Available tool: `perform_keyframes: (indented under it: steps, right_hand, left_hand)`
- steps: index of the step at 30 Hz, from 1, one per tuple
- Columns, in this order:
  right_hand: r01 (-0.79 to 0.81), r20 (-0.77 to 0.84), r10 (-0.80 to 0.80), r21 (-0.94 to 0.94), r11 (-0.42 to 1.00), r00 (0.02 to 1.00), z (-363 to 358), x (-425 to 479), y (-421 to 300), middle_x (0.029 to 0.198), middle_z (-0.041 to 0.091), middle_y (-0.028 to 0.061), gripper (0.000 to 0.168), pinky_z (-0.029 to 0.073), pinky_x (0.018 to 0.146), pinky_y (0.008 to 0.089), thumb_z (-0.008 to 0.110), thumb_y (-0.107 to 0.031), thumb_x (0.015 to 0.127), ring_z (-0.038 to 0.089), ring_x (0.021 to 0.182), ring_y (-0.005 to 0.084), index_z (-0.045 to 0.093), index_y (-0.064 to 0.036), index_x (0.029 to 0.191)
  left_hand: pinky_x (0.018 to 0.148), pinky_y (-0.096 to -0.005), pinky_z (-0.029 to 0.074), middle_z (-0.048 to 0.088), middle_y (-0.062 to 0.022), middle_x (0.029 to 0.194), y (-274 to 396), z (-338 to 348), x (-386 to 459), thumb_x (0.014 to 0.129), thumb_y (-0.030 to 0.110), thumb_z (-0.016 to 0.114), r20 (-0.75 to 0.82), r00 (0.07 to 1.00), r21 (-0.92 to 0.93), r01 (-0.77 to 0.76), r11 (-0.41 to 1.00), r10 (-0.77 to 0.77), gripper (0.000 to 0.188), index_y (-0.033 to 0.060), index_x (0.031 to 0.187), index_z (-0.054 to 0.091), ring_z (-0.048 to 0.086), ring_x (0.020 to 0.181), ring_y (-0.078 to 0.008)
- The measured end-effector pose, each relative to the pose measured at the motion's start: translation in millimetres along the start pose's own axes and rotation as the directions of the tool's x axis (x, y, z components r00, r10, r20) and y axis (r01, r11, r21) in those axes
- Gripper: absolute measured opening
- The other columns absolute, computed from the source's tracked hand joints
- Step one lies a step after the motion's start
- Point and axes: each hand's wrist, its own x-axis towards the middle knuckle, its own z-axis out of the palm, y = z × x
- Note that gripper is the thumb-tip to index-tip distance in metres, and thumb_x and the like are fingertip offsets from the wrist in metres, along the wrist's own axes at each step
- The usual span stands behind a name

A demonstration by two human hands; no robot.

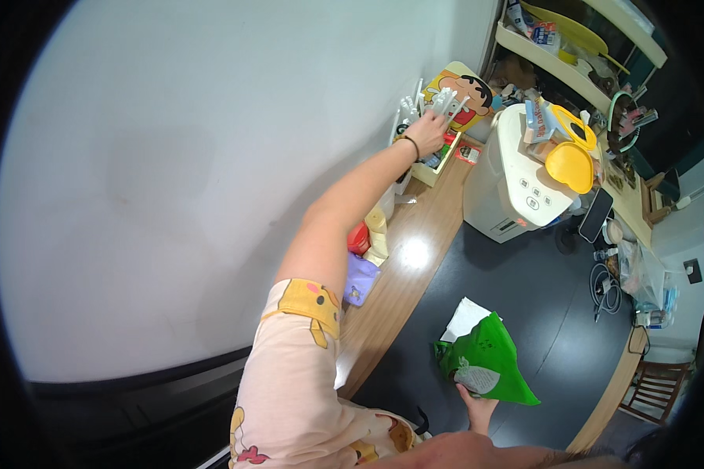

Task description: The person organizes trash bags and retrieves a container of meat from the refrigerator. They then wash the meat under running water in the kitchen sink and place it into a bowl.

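My left hand (pixel 429 133) reaches out over a small cream storage box (pixel 427 176) by the wall. Its fingers close around a bunch of clear plastic packets (pixel 443 101); what they contain is too small to tell. Small red, green and blue items lie in the box beneath the hand. My right hand (pixel 479 404) grips the lower edge of a green plastic bag (pixel 488 357) with a grey printed patch, above the dark tabletop (pixel 540 305). A white sheet, perhaps tissue (pixel 464 319), shows behind the bag's upper left edge.
A white bin-like appliance with buttons (pixel 504 176) carries an open yellow-lidded container (pixel 569 167). Behind the box leans a cartoon-printed board (pixel 460 97). A purple packet (pixel 361 278) and red container (pixel 358 239) lie along the wooden ledge (pixel 413 220). A phone (pixel 596 216) and coiled cable (pixel 604 293) sit right.
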Motion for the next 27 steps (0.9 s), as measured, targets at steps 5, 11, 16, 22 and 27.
perform_keyframes:
  steps: [5, 11, 16, 22, 27]
  right_hand:
    - [-0.006, -0.031, 0.004, -0.04, 0.999, 0.999, 1.9, 2.6, 5.8, 0.111, 0.055, 0.013, 0.074, 0.047, 0.086, 0.0352, 0.084, -0.003, 0.056, 0.056, 0.099, 0.0219, 0.044, 0.004, 0.118]
    - [0.015, -0.02, -0.017, -0.107, 0.994, 1.0, -9.8, -3.7, 20.8, 0.113, 0.053, 0.0142, 0.077, 0.047, 0.086, 0.0358, 0.084, -0.002, 0.056, 0.055, 0.1, 0.023, 0.041, 0.004, 0.12]
    - [-0.126, -0.078, 0.131, 0.073, 0.989, 0.988, -8.2, -6.6, 7.9, 0.116, 0.052, 0.0164, 0.082, 0.048, 0.085, 0.0373, 0.082, 0.002, 0.057, 0.055, 0.102, 0.0253, 0.037, 0.003, 0.124]
    - [-0.184, -0.072, 0.17, -0.318, 0.93, 0.983, 3.2, 8.7, -10.9, 0.119, 0.052, 0.0155, 0.072, 0.044, 0.09, 0.0373, 0.081, -0.012, 0.064, 0.052, 0.108, 0.0257, 0.044, 0.0, 0.124]
    - [-0.121, -0.043, 0.118, -0.065, 0.991, 0.992, 9.8, 15.7, 2.3, 0.115, 0.053, 0.0151, 0.077, 0.048, 0.085, 0.0362, 0.082, 0.001, 0.057, 0.056, 0.101, 0.0241, 0.039, 0.003, 0.122]
  left_hand:
    - [0.056, -0.0367, 0.053, 0.065, -0.011, 0.076, 40.0, -6.6, 35.3, 0.08, 0.014, 0.049, 0.002, 0.987, -0.575, 0.134, 0.807, -0.162, 0.016, 0.0074, 0.073, 0.063, 0.066, 0.072, -0.026]
    - [0.073, -0.0387, 0.051, 0.065, -0.0111, 0.102, 123.0, 56.6, 64.1, 0.087, 0.022, 0.044, 0.452, 0.888, -0.622, 0.246, 0.743, 0.085, 0.029, 0.0071, 0.104, 0.063, 0.062, 0.096, -0.0261]
    - [0.109, -0.0452, 0.009, 0.03, -0.0136, 0.144, 165.8, 119.4, 92.2, 0.093, 0.031, 0.033, 0.449, 0.881, -0.032, -0.147, 0.989, 0.145, 0.053, 0.0033, 0.138, 0.031, 0.024, 0.133, -0.0312]
    - [0.105, -0.0465, 0.018, 0.038, -0.0133, 0.137, 178.8, 174.5, 121.8, 0.094, 0.032, 0.031, 0.453, 0.89, -0.348, 0.23, 0.909, -0.052, 0.055, 0.0029, 0.14, 0.023, 0.034, 0.127, -0.0292]
    - [0.099, -0.0451, 0.027, 0.051, -0.0168, 0.122, 186.8, 172.9, 109.7, 0.093, 0.031, 0.036, 0.414, 0.902, -0.334, 0.28, 0.9, -0.127, 0.054, -0.0005, 0.136, 0.032, 0.046, 0.115, -0.0292]
